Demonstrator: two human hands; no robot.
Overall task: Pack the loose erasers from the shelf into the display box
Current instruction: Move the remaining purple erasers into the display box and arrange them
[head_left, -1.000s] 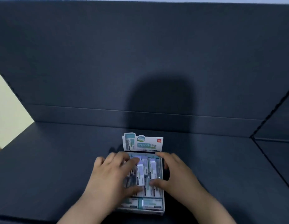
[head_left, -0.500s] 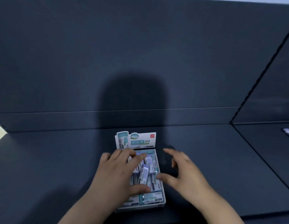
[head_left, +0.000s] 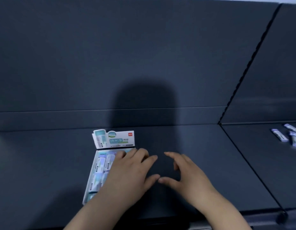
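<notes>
Now that both hands have come off the display box (head_left: 101, 165) at lower left, the left hand (head_left: 127, 173) and right hand (head_left: 185, 175) hover empty, fingers spread, suggesting a reach toward loose erasers (head_left: 288, 136) at the shelf's (head_left: 202, 155) right edge.

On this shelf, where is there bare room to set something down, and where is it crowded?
Bare shelf lies left of the display box, and a wide strip runs from the right hand to the panel seam. Behind the box, up to the back wall, is bare too. Crowded: the box under the left hand, and the loose erasers at far right.
</notes>
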